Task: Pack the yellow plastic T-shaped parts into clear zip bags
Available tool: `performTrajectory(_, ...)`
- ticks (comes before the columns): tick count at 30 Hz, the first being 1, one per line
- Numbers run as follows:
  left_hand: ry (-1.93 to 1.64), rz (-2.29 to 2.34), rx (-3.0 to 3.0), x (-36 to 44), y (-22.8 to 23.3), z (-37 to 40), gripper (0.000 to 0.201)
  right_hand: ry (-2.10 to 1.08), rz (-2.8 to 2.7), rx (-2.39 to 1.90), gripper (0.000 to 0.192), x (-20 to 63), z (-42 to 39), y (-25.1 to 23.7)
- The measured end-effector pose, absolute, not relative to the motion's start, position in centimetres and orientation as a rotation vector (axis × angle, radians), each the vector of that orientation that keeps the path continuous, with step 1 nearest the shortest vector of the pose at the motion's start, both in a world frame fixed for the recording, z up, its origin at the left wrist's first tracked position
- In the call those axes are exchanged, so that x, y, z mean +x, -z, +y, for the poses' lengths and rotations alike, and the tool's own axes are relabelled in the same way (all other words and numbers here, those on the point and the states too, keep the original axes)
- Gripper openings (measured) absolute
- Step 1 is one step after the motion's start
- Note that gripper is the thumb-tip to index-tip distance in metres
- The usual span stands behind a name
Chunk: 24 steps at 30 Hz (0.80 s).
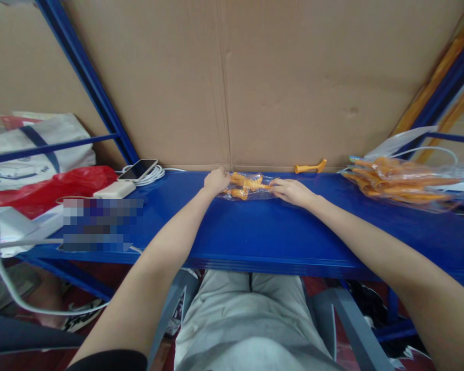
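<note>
A clear plastic bag (258, 194) with several orange plastic pieces (239, 193) in it lies on the blue shelf, close to the cardboard at the back. My left hand (216, 181) is closed on the bag's left end, its fingertips partly hidden. On the opposite side, my right hand (293, 191) pinches the bag's right end between thumb and fingers. Behind my right hand, a loose orange hammer-shaped piece (311, 167) lies against the cardboard, outside the bag.
Another clear bag of orange pieces (400, 180) lies at the right. To the left are a phone (138, 170) on a coiled white cable (153, 176), a white charger block (115, 190) and a red plastic bag (77, 181). Blue posts (90, 82) frame the blue shelf (239, 237).
</note>
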<state>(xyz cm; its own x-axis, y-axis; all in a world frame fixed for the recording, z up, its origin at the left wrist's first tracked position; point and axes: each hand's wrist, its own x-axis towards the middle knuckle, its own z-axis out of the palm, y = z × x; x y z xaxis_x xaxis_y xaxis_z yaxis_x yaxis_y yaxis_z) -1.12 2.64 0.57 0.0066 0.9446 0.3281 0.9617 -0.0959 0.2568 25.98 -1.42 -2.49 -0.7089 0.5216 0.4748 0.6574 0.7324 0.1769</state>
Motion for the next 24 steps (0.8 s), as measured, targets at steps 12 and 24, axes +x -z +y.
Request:
performTrajectory(12, 0.72, -2.062, -2.266, -1.7, -0.5, 3.3, 0.035, -0.545, -1.944, -1.024, 0.029, 25.7, -0.6, 2.6)
performTrajectory(24, 0.64, -1.916, -2.361, -1.0, -0.3, 3.2, 0.032, -1.026, -1.134, -1.276, 0.024, 24.0, -2.0, 0.3)
